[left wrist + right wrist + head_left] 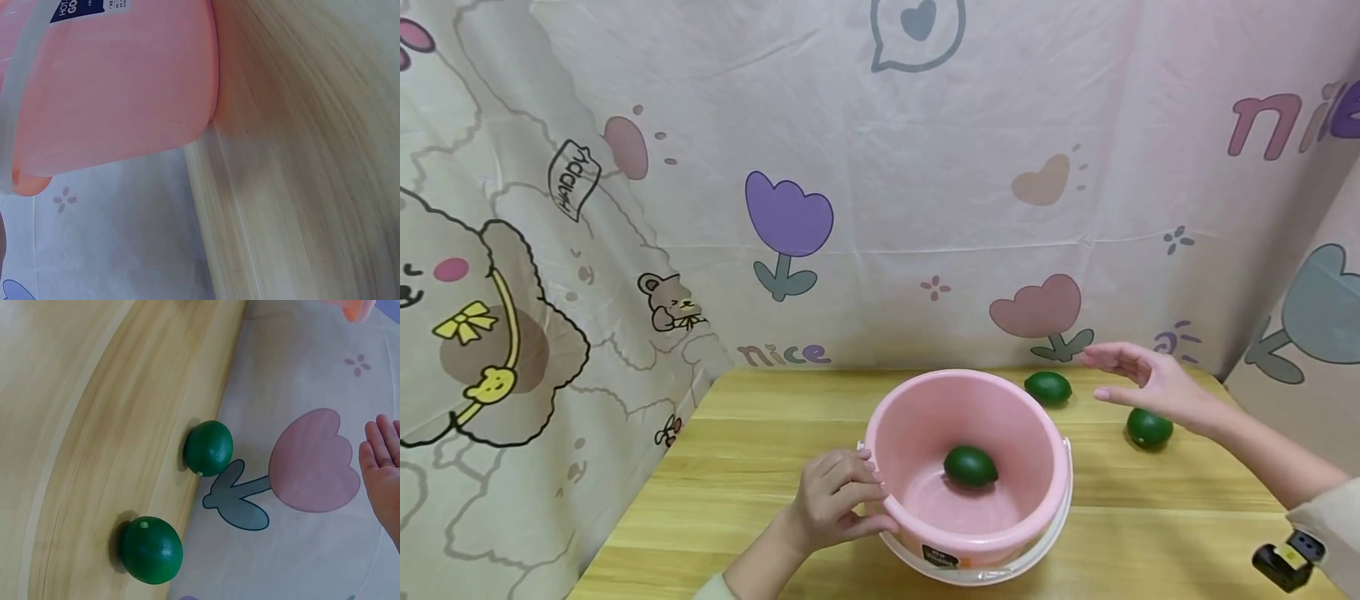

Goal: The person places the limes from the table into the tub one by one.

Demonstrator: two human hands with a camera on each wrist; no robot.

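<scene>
A pink plastic bucket [898, 521] stands upright on the table, and one green lime [970, 467] lies on its bottom. At the bucket's left rim my left hand [838, 500] grips the edge with bent fingers and thumb. The left wrist view shows the bucket's outer wall [125, 94] close up. My right hand [1157, 387] is raised to the right of the bucket, holding nothing, thumb apart from the fingers. Two more limes lie on the table near it: a far lime [1048, 389] behind the bucket's right side and a nearer lime [1149, 428] partly below the hand.
The wooden table [760, 442] ends at a printed cloth [880, 167] hung behind it and at both sides. The bucket's white handle [992, 573] hangs down round its front. A dark device [1288, 560] is strapped to the right wrist.
</scene>
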